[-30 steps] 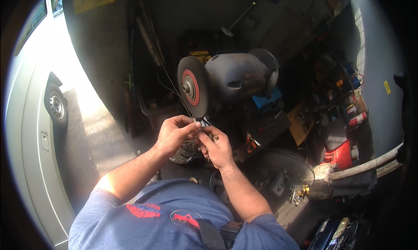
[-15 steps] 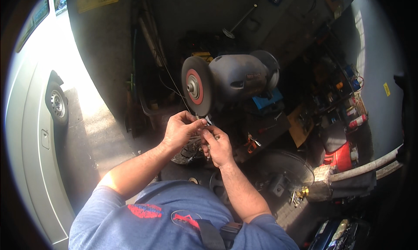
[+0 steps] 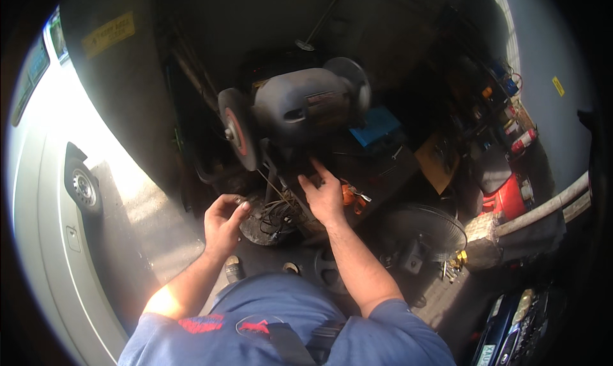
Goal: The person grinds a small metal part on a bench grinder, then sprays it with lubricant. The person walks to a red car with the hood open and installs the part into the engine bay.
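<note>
A bench grinder point(image 3: 300, 104) with a grey body stands in front of me, its dark wheel with a red centre point(image 3: 237, 131) on the left side. My right hand point(image 3: 324, 197) reaches to the dark bench top point(image 3: 377, 165) below the grinder, its thumb and forefinger apart with nothing seen between them. Below the wheel and left of the stand, my left hand point(image 3: 223, 224) has thumb and forefinger brought close in a pinch. Whatever is in it, if anything, is too small to make out. An orange-handled tool point(image 3: 355, 199) lies just right of my right hand.
A blue flat case point(image 3: 377, 127) and a wrench point(image 3: 396, 152) lie on the bench. Tangled cables point(image 3: 278, 218) sit low by the stand. A caged fan point(image 3: 424, 238) stands lower right. A red container point(image 3: 504, 197) is at the right; a pale van point(image 3: 48, 238) is at the left.
My hands were together under the wheel around small things; now they are apart. The right has moved onto the bench under the grinder and opened; the left has dropped back left. The view has shifted.
</note>
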A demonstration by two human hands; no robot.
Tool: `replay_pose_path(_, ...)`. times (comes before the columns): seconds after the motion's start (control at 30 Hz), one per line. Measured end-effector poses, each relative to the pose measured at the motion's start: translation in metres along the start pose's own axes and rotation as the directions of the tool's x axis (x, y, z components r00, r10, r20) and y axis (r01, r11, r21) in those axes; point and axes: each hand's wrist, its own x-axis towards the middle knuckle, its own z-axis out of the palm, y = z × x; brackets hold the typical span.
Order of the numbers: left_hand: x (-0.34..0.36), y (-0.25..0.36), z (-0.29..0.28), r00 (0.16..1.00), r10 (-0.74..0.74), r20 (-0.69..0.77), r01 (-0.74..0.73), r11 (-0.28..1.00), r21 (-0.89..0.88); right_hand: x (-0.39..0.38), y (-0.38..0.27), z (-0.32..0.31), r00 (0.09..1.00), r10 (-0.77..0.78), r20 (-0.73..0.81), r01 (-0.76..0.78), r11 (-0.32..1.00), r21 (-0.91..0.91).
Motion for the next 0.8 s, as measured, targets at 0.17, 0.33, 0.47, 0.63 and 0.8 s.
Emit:
replay_pose_path(0.17, -0.052, -0.030, 0.000, 0.988, -0.126, -0.084, 0.126, 0.992, -0.013, 0.011, -0.002, 0.002, 0.993, -0.083, 0.081, 0.110, 0.887, -0.448)
replay_pose_path(0.33, -0.093, -0.054, 0.014, 0.940, -0.234, -0.248, 0.193, 0.965, -0.180, 0.006, -0.013, -0.021, 0.979, -0.041, 0.202, 0.124, 0.899, -0.420)
replay_pose_path(0.47, -0.116, -0.074, 0.023, 0.861, -0.486, -0.151, 0.373, 0.804, -0.463, -0.044, 0.011, -0.049, 0.956, -0.049, 0.289, 0.015, 0.993, 0.119)
replay_pose_path(0.63, -0.132, -0.112, 0.058, 0.623, -0.770, 0.137, 0.770, 0.571, -0.285, -0.167, 0.059, -0.067, 0.721, 0.525, 0.453, -0.693, 0.553, 0.462)
replay_pose_path(0.8, -0.174, -0.145, 0.123, 0.307, -0.712, 0.632, 0.904, 0.427, 0.041, -0.266, 0.075, -0.060, 0.879, 0.440, -0.186, -0.458, 0.887, -0.065)
